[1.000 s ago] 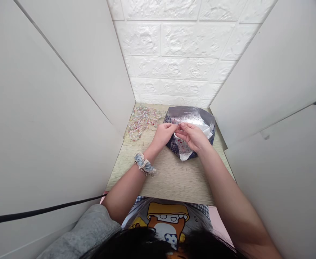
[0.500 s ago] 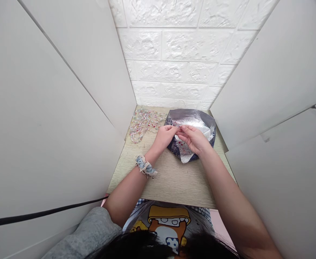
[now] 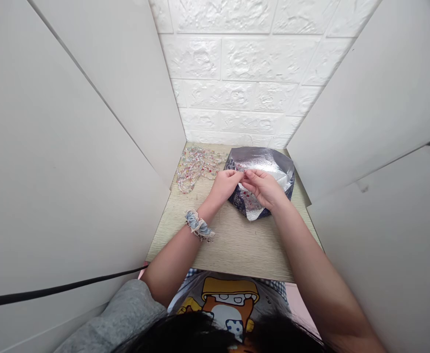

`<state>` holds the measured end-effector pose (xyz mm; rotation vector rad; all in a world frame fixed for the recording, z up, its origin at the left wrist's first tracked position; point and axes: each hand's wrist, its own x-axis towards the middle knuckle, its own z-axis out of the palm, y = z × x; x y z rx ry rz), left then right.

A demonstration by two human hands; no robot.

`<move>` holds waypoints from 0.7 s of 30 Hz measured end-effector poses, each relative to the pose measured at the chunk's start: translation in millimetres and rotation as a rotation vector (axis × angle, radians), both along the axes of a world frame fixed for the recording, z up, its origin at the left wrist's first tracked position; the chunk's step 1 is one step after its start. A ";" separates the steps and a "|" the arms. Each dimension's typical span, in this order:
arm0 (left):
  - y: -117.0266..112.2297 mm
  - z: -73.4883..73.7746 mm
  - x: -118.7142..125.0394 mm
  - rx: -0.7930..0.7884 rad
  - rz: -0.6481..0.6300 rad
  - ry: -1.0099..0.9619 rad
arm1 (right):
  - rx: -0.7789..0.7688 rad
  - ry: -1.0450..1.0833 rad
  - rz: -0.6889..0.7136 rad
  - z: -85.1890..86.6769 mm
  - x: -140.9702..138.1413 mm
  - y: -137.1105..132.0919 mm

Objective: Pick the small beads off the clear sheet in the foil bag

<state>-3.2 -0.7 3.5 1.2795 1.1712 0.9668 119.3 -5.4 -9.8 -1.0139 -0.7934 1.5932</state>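
My left hand (image 3: 225, 185) and my right hand (image 3: 262, 189) meet fingertip to fingertip over an open foil-lined bag (image 3: 270, 162) with a dark patterned outside. Both hands are pinched closed on something tiny between them, too small to name; it may be a bead or thread. A pile of pale, coloured bead strands (image 3: 196, 166) lies on the wooden table (image 3: 237, 245) just left of my left hand. A blue fabric scrunchie (image 3: 198, 226) sits on my left wrist.
White partition panels (image 3: 90, 147) close in the narrow table on both sides, and a white brick-textured wall (image 3: 237, 73) stands behind. A black cable (image 3: 53, 289) runs across the lower left panel.
Both hands stay pinched together over the bag, with only slight finger shifts. The view has shifted slightly.
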 end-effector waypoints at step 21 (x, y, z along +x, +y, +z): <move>0.5 1.0 1.3 -0.084 -0.033 -0.076 | 0.105 -0.224 -0.046 -2.6 2.9 2.2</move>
